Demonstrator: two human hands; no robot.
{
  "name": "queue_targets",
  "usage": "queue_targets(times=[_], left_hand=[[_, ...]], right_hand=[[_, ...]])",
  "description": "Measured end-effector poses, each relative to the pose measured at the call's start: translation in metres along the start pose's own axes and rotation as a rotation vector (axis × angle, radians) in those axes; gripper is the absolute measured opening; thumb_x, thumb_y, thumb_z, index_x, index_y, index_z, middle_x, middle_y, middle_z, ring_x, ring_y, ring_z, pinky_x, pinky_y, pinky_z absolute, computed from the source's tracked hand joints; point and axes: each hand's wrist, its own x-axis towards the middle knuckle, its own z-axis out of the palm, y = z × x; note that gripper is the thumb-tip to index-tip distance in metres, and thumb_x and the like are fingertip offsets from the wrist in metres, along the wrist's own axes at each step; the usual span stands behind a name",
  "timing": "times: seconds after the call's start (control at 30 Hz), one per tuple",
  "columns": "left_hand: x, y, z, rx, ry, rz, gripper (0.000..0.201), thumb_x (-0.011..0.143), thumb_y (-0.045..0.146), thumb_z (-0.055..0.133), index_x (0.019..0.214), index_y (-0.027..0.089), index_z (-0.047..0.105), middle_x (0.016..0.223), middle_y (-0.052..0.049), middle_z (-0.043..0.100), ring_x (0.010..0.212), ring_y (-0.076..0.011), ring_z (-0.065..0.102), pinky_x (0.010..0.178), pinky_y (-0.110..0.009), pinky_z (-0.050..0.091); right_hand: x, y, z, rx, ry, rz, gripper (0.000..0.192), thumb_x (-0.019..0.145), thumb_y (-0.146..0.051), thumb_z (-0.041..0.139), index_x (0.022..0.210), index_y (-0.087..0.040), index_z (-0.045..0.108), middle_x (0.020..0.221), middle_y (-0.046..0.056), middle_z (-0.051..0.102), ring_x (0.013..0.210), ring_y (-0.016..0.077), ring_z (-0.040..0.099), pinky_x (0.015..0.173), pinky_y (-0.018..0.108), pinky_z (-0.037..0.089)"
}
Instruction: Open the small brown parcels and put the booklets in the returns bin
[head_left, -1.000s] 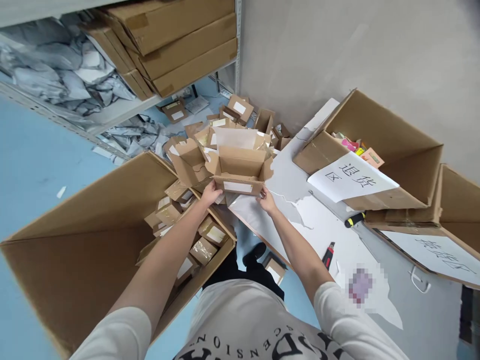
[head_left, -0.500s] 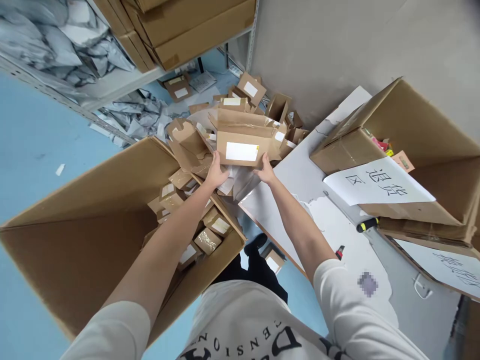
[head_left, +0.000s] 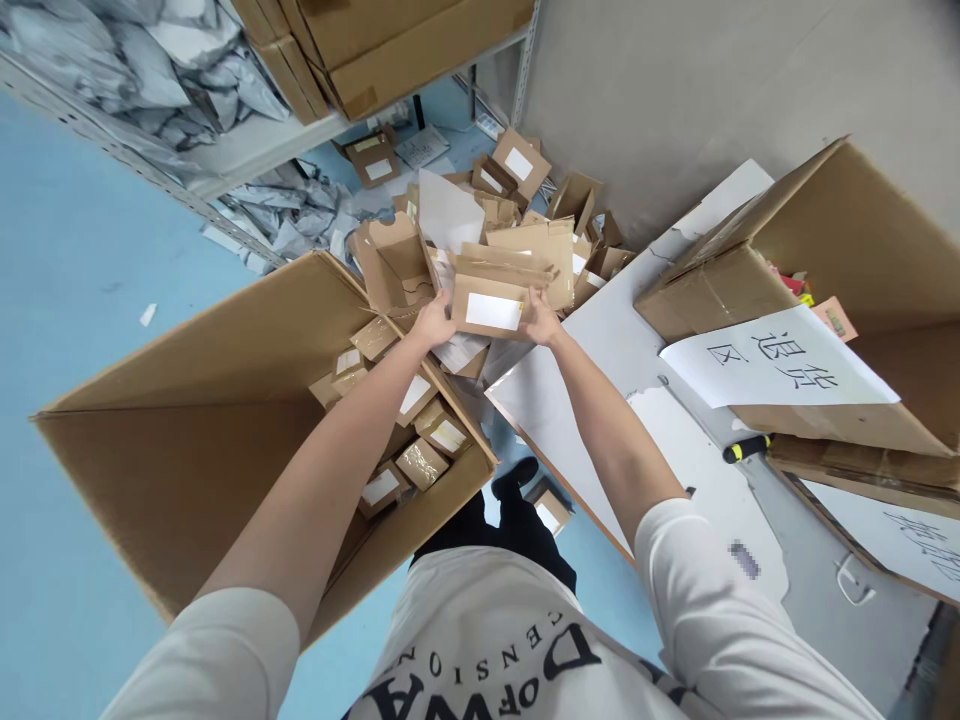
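Note:
Between my two hands is a small brown cardboard box (head_left: 491, 287), its top flap raised and a white label on the side facing me. My left hand (head_left: 433, 322) grips its left end, fingers closed on the cardboard. At the right end, my right hand (head_left: 541, 318) holds the edge with the thumb in front. The box is above a heap of opened cardboard boxes; one open box (head_left: 394, 262) lies just left of it. Below my left forearm stands a large carton (head_left: 202, 360) with several taped small boxes (head_left: 442, 427) in it.
A white table (head_left: 570, 370) stands to the right, bearing a black and yellow tool (head_left: 747, 448) and a large open carton (head_left: 705, 290) with a handwritten paper sign (head_left: 780, 355). Grey plastic mailers (head_left: 150, 70) fill the shelf at upper left. The floor is blue.
Both hands still hold the cardboard box, which sits lower and tilted more away from me. A whitish sheet behind it has come into sight. The whole view has shifted slightly.

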Motion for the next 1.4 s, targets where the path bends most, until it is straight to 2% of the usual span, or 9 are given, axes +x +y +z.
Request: queue_targets(times=[0.17, 0.43, 0.6, 0.77, 0.9, 1.0, 1.1, 1.23, 1.4], left_hand=[[-0.011, 0.0, -0.009, -0.053, -0.007, 0.001, 0.074, 0.055, 0.013, 0.076, 0.127, 0.012, 0.056, 0.141, -0.01, 0.047, 0.132, -0.0358, 0.039, 0.114, -0.043, 0.027], [-0.033, 0.005, -0.022, -0.015, 0.031, -0.041, 0.071, 0.057, 0.007, 0.07, 0.126, 0.008, 0.056, 0.139, -0.012, 0.049, 0.134, -0.034, 0.037, 0.114, -0.041, 0.025], [-0.04, 0.003, -0.034, -0.017, 0.051, -0.042, 0.067, 0.059, 0.005, 0.067, 0.125, 0.007, 0.057, 0.136, -0.013, 0.052, 0.133, -0.0331, 0.038, 0.115, -0.041, 0.024], [-0.074, -0.021, -0.046, -0.234, 0.048, -0.041, 0.062, 0.068, 0.011, 0.064, 0.129, 0.009, 0.053, 0.136, -0.012, 0.053, 0.128, -0.0297, 0.046, 0.111, -0.046, 0.029], [-0.142, -0.074, -0.042, -0.428, 0.211, -0.249, 0.052, 0.071, 0.017, 0.067, 0.122, 0.014, 0.059, 0.13, -0.013, 0.058, 0.124, -0.0275, 0.051, 0.11, -0.044, 0.034], [-0.201, -0.119, -0.03, -0.432, 0.379, -0.554, 0.04, 0.071, 0.024, 0.067, 0.11, 0.015, 0.066, 0.117, -0.011, 0.066, 0.116, -0.0267, 0.058, 0.106, -0.044, 0.038], [-0.251, -0.151, -0.018, -0.413, 0.443, -0.717, 0.034, 0.071, 0.029, 0.066, 0.102, 0.014, 0.068, 0.108, -0.013, 0.069, 0.112, -0.0287, 0.06, 0.103, -0.046, 0.04], [-0.296, -0.172, -0.001, -0.4, 0.468, -0.868, 0.031, 0.065, 0.032, 0.07, 0.091, 0.014, 0.069, 0.101, -0.014, 0.071, 0.109, -0.031, 0.061, 0.098, -0.045, 0.042], [-0.318, -0.186, 0.017, -0.395, 0.471, -0.949, 0.026, 0.062, 0.035, 0.073, 0.082, 0.017, 0.07, 0.104, -0.013, 0.071, 0.111, -0.0323, 0.06, 0.1, -0.043, 0.04]], right_hand=[[-0.006, 0.007, -0.001, 0.04, 0.041, -0.035, 0.098, 0.06, -0.004, 0.07, 0.147, -0.015, 0.027, 0.155, 0.015, 0.02, 0.143, 0.0309, 0.017, 0.115, 0.048, 0.017], [-0.012, 0.008, 0.003, 0.153, 0.083, -0.073, 0.092, 0.057, -0.007, 0.074, 0.141, -0.018, 0.039, 0.151, 0.013, 0.032, 0.14, 0.0324, 0.026, 0.116, 0.049, 0.017], [-0.021, -0.003, -0.001, 0.09, 0.055, -0.074, 0.089, 0.061, -0.009, 0.07, 0.143, -0.017, 0.036, 0.15, 0.012, 0.033, 0.139, 0.0306, 0.03, 0.116, 0.047, 0.018], [-0.053, -0.031, 0.009, 0.123, 0.032, -0.272, 0.077, 0.072, -0.021, 0.066, 0.142, -0.018, 0.037, 0.147, 0.009, 0.039, 0.135, 0.03, 0.037, 0.113, 0.052, 0.024], [-0.099, -0.056, 0.047, 0.204, -0.035, -0.395, 0.057, 0.08, -0.025, 0.059, 0.136, -0.02, 0.047, 0.138, 0.007, 0.051, 0.128, 0.0247, 0.047, 0.11, 0.043, 0.033], [-0.126, -0.062, 0.086, 0.225, -0.14, -0.4, 0.048, 0.081, -0.024, 0.056, 0.129, -0.021, 0.054, 0.13, 0.006, 0.058, 0.121, 0.022, 0.054, 0.109, 0.039, 0.036], [-0.137, -0.059, 0.127, 0.163, -0.266, -0.391, 0.045, 0.081, -0.019, 0.055, 0.125, -0.019, 0.057, 0.123, 0.007, 0.063, 0.115, 0.0212, 0.058, 0.106, 0.037, 0.04], [-0.136, -0.054, 0.179, -0.002, -0.424, -0.344, 0.046, 0.079, -0.016, 0.055, 0.124, -0.014, 0.057, 0.124, 0.011, 0.062, 0.116, 0.0242, 0.057, 0.106, 0.039, 0.04], [-0.128, -0.05, 0.235, -0.071, -0.54, -0.172, 0.045, 0.067, -0.007, 0.063, 0.112, -0.013, 0.064, 0.123, 0.013, 0.063, 0.12, 0.028, 0.055, 0.107, 0.037, 0.038]])
